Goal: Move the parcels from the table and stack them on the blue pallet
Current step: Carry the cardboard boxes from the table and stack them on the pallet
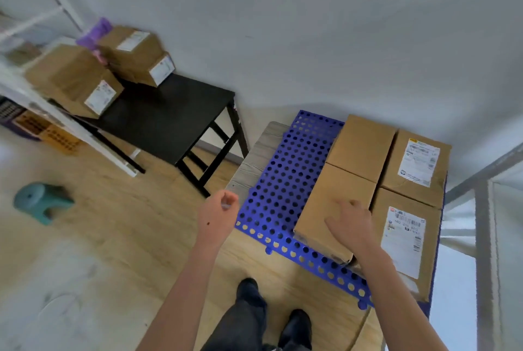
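On the blue pallet (283, 181) lay four parcels (363, 141); three others (76, 76) sat on the black table (169, 118). Above the near-left parcel (325, 203) was the right hand (351, 223), fingers relaxed and empty; the left hand (219, 209), loosely curled, held nothing.

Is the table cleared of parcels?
No, several parcels sit on the table.

The blue pallet (283, 181) lies on the floor (127, 223) right of the left hand (218, 209), four brown parcels (362, 144) packed on its side by the right hand (349, 223); the black table (169, 113) far beyond the left hand bears several parcels (70, 76)
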